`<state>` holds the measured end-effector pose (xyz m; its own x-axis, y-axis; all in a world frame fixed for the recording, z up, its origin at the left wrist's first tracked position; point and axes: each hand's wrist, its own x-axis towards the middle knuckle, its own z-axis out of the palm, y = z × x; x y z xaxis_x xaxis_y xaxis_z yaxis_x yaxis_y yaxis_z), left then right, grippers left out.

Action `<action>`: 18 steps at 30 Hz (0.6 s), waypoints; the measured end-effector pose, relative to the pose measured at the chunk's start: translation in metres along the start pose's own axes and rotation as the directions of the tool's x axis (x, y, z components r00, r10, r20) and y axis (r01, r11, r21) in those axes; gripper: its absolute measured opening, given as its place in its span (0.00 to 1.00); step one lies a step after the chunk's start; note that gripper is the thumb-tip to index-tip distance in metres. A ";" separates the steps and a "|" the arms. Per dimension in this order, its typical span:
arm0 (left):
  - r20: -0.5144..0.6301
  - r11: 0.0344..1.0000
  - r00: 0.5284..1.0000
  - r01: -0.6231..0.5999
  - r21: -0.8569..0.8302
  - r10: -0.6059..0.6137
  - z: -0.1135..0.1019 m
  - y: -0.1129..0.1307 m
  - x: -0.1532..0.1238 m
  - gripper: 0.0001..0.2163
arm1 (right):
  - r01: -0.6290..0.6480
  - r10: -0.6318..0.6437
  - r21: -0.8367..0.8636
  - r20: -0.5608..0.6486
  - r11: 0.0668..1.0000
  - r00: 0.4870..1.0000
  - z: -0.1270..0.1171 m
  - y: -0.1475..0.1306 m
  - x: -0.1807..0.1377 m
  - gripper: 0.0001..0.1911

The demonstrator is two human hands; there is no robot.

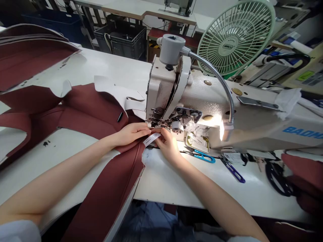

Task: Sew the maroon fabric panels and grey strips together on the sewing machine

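Note:
A dark red cover piece with pale backing drapes over the white table and down its front edge. Its upper part lies at the needle area of a sewing machine. My left hand is closed on the material just left of the presser foot, fingertips pinching its edge. From the right, my right hand pinches the same edge, thumb below and fingers above. Between both hands lies a small white printed label on the red material. The needle itself is hidden behind the machine parts and fingers.
Right of the machine bed are a small tin tray, blue thread snips, purple snips and black-handled scissors. A bent lamp lights the area. A green fan stands behind. More red pieces lie at left.

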<state>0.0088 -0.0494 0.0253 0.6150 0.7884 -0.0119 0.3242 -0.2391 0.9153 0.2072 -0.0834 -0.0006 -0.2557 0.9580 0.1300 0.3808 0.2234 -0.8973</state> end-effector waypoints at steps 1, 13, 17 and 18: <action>0.004 1.000 1.000 -0.002 0.018 0.002 0.000 0.000 0.000 0.18 | -0.018 0.018 0.037 0.010 0.999 1.000 0.000 0.001 0.000 0.11; 0.081 0.988 0.996 -0.038 0.153 0.026 -0.002 -0.003 0.000 0.15 | -0.094 0.086 0.030 0.197 0.995 0.977 -0.012 -0.009 0.001 0.08; 0.046 0.985 0.998 -0.042 0.166 0.035 0.000 -0.006 0.001 0.16 | -0.082 0.067 0.044 0.259 0.996 0.964 -0.017 -0.017 0.002 0.13; 0.034 0.988 0.999 -0.040 0.149 0.035 0.000 -0.007 0.001 0.16 | -0.080 0.064 0.056 0.249 0.995 0.966 -0.018 -0.018 0.001 0.15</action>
<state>0.0075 -0.0472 0.0192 0.6500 0.7599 0.0066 0.4032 -0.3522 0.8446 0.2161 -0.0830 0.0236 -0.4437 0.8954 -0.0366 0.3494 0.1353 -0.9271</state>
